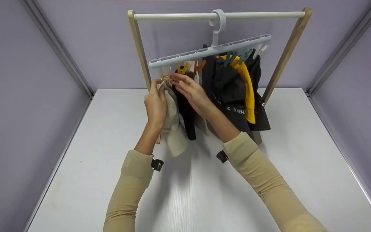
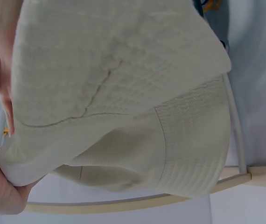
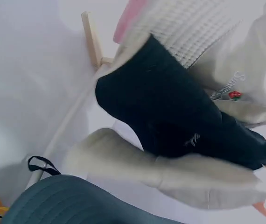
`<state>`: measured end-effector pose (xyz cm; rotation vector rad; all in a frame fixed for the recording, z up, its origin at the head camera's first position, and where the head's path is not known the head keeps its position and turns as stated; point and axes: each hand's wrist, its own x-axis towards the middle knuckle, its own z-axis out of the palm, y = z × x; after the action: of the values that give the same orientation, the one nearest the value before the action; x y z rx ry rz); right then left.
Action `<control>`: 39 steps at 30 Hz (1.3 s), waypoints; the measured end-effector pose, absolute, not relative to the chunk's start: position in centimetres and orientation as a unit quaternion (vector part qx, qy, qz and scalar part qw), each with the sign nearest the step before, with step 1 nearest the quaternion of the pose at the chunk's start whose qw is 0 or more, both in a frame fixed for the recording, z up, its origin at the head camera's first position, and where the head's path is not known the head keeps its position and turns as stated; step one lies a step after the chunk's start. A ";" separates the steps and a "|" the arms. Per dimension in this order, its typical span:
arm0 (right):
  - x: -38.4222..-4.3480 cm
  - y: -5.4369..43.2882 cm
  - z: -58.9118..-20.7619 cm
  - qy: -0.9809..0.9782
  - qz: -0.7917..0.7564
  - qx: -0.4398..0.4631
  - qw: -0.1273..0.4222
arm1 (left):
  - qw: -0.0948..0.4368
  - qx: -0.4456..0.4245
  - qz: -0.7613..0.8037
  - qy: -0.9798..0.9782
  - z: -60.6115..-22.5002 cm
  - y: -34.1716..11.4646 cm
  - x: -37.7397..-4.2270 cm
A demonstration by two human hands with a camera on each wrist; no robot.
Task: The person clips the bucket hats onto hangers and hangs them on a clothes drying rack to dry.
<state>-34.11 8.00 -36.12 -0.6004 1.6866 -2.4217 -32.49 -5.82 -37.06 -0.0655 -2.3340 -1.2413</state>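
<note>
A beige bucket hat (image 1: 174, 119) hangs at the left end of a pale blue clip hanger (image 1: 185, 58). My left hand (image 1: 156, 104) pinches the hat's upper edge; in the left wrist view its thumb (image 2: 7, 186) presses on the fabric. A peach clothespin (image 1: 166, 76) sits just above that edge. Beside it is my right hand (image 1: 190, 91), its fingers fairly straight and their tips close to the clothespin. The right wrist view shows the embroidered beige hat (image 3: 245, 65) and, next to it, a black hat (image 3: 161, 102); only a fingertip of the right hand appears at its edge.
Further right hang a black cap with lettering (image 1: 230, 87) and a yellow-trimmed piece (image 1: 249, 93). Orange (image 1: 199, 65), yellow and teal clothespins line the hanger. It tilts, left end lower, on the white rail (image 1: 172, 16) of a wooden-legged rack (image 1: 285, 51). Grey-lilac walls surround the white table (image 1: 85, 154).
</note>
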 end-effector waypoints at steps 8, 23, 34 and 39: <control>-30.3 15.0 -39.4 0.609 -0.759 -0.173 -0.155 | 0.237 -0.027 -0.469 -0.850 -38.1 -5.7 -31.0; -28.7 29.8 -46.0 0.839 -0.466 0.173 -0.220 | 0.176 0.004 -0.565 -0.806 -48.1 -1.6 -22.9; -25.4 29.5 -47.1 0.861 -0.431 0.169 -0.210 | 0.120 -0.059 -0.564 -0.815 -47.8 -1.0 -24.5; -23.1 28.2 -46.7 0.856 -0.435 0.178 -0.216 | 0.072 -0.061 -0.557 -0.825 -47.1 -1.4 -27.1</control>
<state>-23.13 28.20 -46.73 0.6515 3.1347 -1.5943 -27.11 -1.45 -47.08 -0.1836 -2.4787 -1.6745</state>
